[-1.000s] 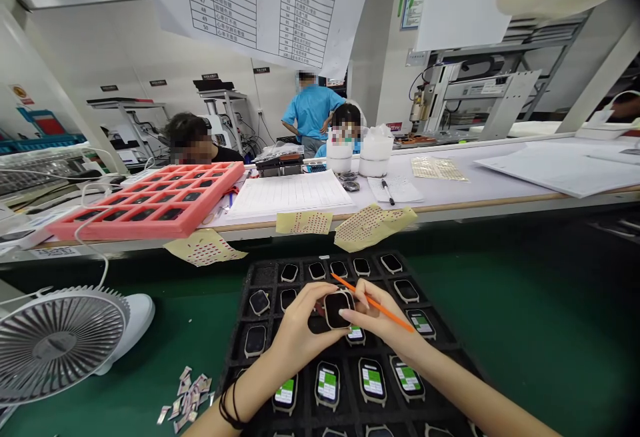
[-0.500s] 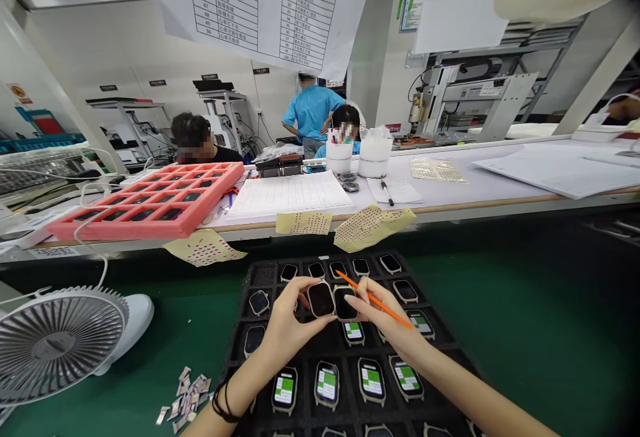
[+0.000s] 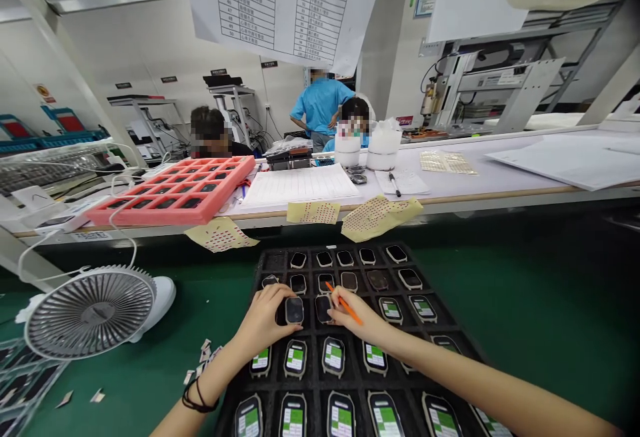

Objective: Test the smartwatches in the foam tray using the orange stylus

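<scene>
In the head view, my left hand (image 3: pixel 267 315) grips a dark-screened smartwatch (image 3: pixel 295 311) by its edges, thumb below and fingers above. My right hand (image 3: pixel 356 310) is closed round a slim orange pen-like stick (image 3: pixel 350 309), its tip pointing up and left. The thumb and fingers of that hand also pinch the right edge of a second dark smartwatch (image 3: pixel 324 309). Both watches are at a black foam tray (image 3: pixel 274 262), low over or in its compartments; I cannot tell which. Around them sit more smartwatches, the nearer ones with green and white lit screens, such as this one (image 3: pixel 333 356).
A white fan (image 3: pixel 90 314) stands left on the green mat (image 3: pixel 510 304), near small scattered wrappers (image 3: pixel 205 357). On the shelf behind are a pink foam tray (image 3: pixel 200 214), paper sheets (image 3: pixel 300 185) and white tubs (image 3: pixel 383 150). Yellow dotted sheets (image 3: pixel 380 218) hang from its edge. Other people are beyond.
My hands, each with a watch, have moved apart and lower over the tray; before, the two watches were held up side by side. The camera view has shifted slightly left.
</scene>
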Available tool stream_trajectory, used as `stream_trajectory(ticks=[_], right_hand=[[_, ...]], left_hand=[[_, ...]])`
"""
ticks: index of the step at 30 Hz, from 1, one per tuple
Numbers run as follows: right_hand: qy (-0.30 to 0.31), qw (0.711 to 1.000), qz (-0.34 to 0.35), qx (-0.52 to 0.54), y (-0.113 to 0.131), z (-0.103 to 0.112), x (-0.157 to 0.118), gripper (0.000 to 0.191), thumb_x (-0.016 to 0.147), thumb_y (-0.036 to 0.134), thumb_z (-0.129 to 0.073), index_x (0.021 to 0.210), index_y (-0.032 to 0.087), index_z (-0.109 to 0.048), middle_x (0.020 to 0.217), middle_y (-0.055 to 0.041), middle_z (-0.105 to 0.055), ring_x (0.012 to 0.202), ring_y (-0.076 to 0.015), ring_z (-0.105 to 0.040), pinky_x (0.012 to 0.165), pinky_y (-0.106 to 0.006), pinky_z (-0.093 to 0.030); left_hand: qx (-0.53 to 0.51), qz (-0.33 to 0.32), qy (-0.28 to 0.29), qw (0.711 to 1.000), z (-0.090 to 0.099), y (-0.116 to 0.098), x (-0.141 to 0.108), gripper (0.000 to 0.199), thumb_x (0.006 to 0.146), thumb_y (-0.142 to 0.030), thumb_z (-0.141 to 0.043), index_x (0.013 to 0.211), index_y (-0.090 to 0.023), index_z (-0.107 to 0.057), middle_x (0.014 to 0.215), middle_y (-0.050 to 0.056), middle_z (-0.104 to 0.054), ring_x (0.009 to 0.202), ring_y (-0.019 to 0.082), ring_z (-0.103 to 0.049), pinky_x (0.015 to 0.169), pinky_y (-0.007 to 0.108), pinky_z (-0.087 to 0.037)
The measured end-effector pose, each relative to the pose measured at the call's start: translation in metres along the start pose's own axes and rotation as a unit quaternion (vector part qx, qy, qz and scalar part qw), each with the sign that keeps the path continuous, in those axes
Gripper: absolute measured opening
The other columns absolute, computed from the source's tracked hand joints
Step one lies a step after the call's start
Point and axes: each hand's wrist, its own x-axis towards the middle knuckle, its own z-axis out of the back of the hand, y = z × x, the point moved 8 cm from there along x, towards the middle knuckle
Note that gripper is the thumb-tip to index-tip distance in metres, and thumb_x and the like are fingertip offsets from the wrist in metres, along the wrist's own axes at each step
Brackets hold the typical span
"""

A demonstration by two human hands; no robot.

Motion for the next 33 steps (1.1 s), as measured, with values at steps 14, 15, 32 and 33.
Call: stream_trajectory(ticks=[14,15,32,33], right_hand=[[-0.136,0.910,-0.047,-0.389,0.010,0.114,-0.048,0.033,0.095,0.043,-0.030,0.072,0.023,-0.044,0.062,-0.0049,-0.056,0.058,-0.0240,-0.059,0.057,-0.033,-0.042],[-0.136,0.911,-0.046,-0.387,0.006,0.114,-0.048,0.032,0.094,0.042,-0.032,0.074,0.022,-0.047,0.064,-0.0062,-0.058,0.061,-0.0254,-0.061,0.059,-0.034,-0.042],[-0.103,0.976,-0.041,-0.187,-0.013,0.104,-0.042,0.041,0.090,0.055,-0.037,0.093,0.019,-0.056,0.064,-0.0005,-0.056,0.048,-0.0169,-0.056,0.043,-0.027,-0.038],[-0.107,0.984,-0.055,-0.130,-0.014,0.106,-0.039,0.043,0.087,0.058,-0.041,0.095,0.018,-0.056,0.061,0.0010,-0.054,0.043,-0.0156,-0.054,0.038,-0.025,-0.036]], left_hand=[[0.043,-0.099,0.111,0.988,-0.049,-0.091,0.049,0.031,0.088,-0.038,-0.056,0.107,-0.015,-0.059,0.108,0.011,-0.061,0.102,0.029,-0.056,0.088,0.045,-0.042],[0.049,-0.091,0.120,0.987,-0.058,-0.096,0.054,0.032,0.089,-0.038,-0.054,0.107,-0.012,-0.059,0.108,0.013,-0.061,0.102,0.031,-0.055,0.088,0.046,-0.042],[-0.224,0.016,0.185,0.957,-0.078,-0.096,0.070,0.023,0.095,-0.026,-0.029,0.100,-0.020,-0.051,0.089,0.005,-0.063,0.083,0.022,-0.061,0.075,0.032,-0.044],[-0.246,0.030,0.180,0.952,-0.079,-0.093,0.071,0.022,0.094,-0.026,-0.031,0.098,-0.021,-0.052,0.087,0.004,-0.062,0.084,0.021,-0.060,0.076,0.032,-0.043]])
